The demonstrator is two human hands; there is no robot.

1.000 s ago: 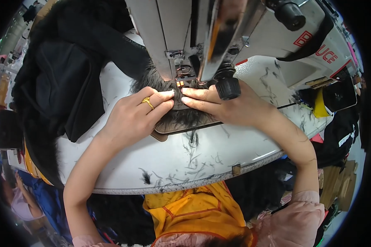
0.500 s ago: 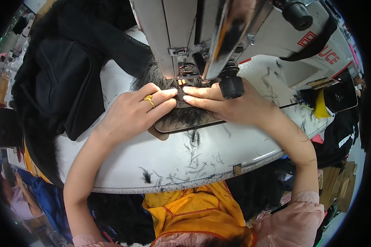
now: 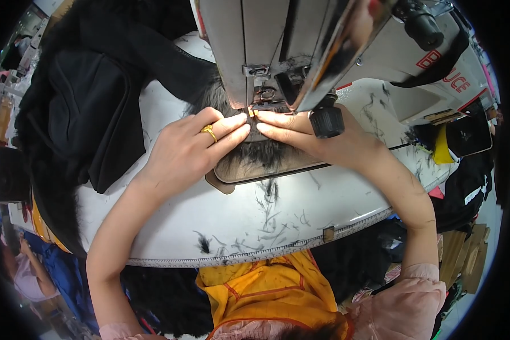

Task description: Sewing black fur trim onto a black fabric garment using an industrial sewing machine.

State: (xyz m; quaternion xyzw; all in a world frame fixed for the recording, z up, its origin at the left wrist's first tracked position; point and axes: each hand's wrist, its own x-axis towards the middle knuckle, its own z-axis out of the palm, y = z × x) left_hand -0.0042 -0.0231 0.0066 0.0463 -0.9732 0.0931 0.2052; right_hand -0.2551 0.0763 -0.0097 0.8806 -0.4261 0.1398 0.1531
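Standing by the sewing machine, watching two bare hands working close under its head. Black fur piece is lying on the machine's bed plate, just below the lit needle area, its long hairs spilling toward the person

Left hand, wearing a yellow ring, is pressing the fur from the left, fingers straight and side by side. Right hand is mirroring it from the right, two fingers reaching inward past a black knob. Fur is showing in the narrow gap between the two sets of fingertips and is running beneath both; fingertips are nearly meeting but staying apart. Thumbs are hiding, so I cannot tell whether either hand is pinching the fur or only flattening it

Black garment is lying bunched beyond the left hand, one strip stretching toward the machine. Loose tufts are littering the white table; a measuring tape is edging it. Orange apron is covering the person's lap
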